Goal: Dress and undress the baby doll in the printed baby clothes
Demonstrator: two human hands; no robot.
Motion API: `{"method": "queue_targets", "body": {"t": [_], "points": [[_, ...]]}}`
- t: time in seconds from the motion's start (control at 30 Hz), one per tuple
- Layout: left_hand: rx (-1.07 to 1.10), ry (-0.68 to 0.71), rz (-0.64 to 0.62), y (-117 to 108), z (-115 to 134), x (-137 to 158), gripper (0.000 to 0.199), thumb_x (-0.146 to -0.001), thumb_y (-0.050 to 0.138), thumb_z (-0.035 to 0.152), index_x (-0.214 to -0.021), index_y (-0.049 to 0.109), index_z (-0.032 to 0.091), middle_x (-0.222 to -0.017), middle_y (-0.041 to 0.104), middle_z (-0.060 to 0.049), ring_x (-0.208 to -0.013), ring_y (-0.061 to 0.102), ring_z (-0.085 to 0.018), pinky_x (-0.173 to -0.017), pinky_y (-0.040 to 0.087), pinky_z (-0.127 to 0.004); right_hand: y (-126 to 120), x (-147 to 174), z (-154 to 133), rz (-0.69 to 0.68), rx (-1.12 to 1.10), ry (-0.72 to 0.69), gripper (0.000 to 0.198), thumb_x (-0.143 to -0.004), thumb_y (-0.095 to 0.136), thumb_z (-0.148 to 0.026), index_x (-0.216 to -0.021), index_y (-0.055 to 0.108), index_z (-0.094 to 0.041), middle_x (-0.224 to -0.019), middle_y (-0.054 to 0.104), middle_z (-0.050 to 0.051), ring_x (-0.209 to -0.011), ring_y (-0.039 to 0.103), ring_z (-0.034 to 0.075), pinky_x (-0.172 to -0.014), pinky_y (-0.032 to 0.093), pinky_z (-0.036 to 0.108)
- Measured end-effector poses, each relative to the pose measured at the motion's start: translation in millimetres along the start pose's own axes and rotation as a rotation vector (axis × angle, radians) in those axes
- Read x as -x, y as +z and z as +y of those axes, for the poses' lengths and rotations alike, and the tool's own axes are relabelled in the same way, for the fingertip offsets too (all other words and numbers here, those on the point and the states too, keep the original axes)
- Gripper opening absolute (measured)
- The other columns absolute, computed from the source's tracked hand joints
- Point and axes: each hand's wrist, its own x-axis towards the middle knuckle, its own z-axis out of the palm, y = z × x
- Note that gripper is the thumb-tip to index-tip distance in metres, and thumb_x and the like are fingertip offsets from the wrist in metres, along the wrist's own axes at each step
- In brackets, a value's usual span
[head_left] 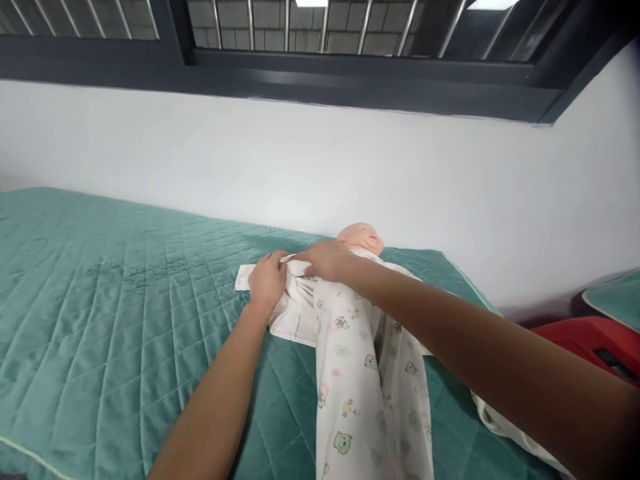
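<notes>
A baby doll lies on its back with its head toward the wall, turned to the right. On it is a white baby top, spread out to the left, with one sleeve end sticking out past my left hand. White pants printed with small bears run down toward me. My left hand is closed on the top's sleeve. Beside the doll's neck, my right hand pinches the same cloth near the shoulder. The right forearm crosses over the doll's chest and hides much of it.
Underneath is a green quilted bedspread, meeting a white wall below a dark window frame with metal bars. A red object and white cloth lie at the right.
</notes>
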Motion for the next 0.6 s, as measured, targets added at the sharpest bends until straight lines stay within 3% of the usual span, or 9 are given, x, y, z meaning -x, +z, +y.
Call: {"method": "queue_targets", "body": {"t": [0.17, 0.3, 0.5, 0.6], "points": [[0.110, -0.052, -0.047, 2, -7, 1, 0.039, -0.088, 0.044, 0.014, -0.114, 0.070, 0.029, -0.120, 0.069, -0.003, -0.109, 0.063, -0.020, -0.091, 0.048, -0.030, -4, 18, 18, 0.030, -0.001, 0.085, 0.032, -0.091, 0.053, -0.037, -0.121, 0.065, -0.032, -0.104, 0.069, 0.008, -0.093, 0.065, 0.027, -0.068, 0.042, 0.032], [0.064, -0.055, -0.101, 4, -7, 3, 0.044, -0.084, 0.045, 0.010, -0.114, 0.069, 0.030, -0.118, 0.070, -0.003, -0.110, 0.062, -0.023, -0.088, 0.049, -0.032, -4, 28, 27, 0.068, 0.013, 0.119, 0.035, -0.091, 0.053, -0.037, -0.124, 0.062, -0.033, -0.107, 0.067, 0.008, -0.097, 0.063, 0.028, -0.070, 0.042, 0.032], [-0.136, 0.028, 0.008, 0, 0, 9, 0.045, -0.087, 0.042, 0.010, -0.125, 0.061, 0.026, -0.125, 0.063, -0.010, -0.121, 0.050, -0.029, -0.096, 0.045, -0.042, 0, 20, 14, 0.081, -0.075, 0.103, 0.034, -0.091, 0.052, -0.039, -0.123, 0.061, -0.034, -0.109, 0.067, 0.006, -0.096, 0.064, 0.026, -0.071, 0.044, 0.031], [-0.235, 0.111, 0.038, -2, 4, 11, 0.041, -0.089, 0.046, 0.015, -0.126, 0.059, 0.028, -0.129, 0.059, -0.011, -0.128, 0.042, -0.032, -0.105, 0.036, -0.053, 7, 8, 4, 0.054, -0.124, 0.104, 0.033, -0.090, 0.054, -0.040, -0.120, 0.063, -0.031, -0.111, 0.068, 0.006, -0.099, 0.064, 0.027, -0.074, 0.046, 0.033]]}}
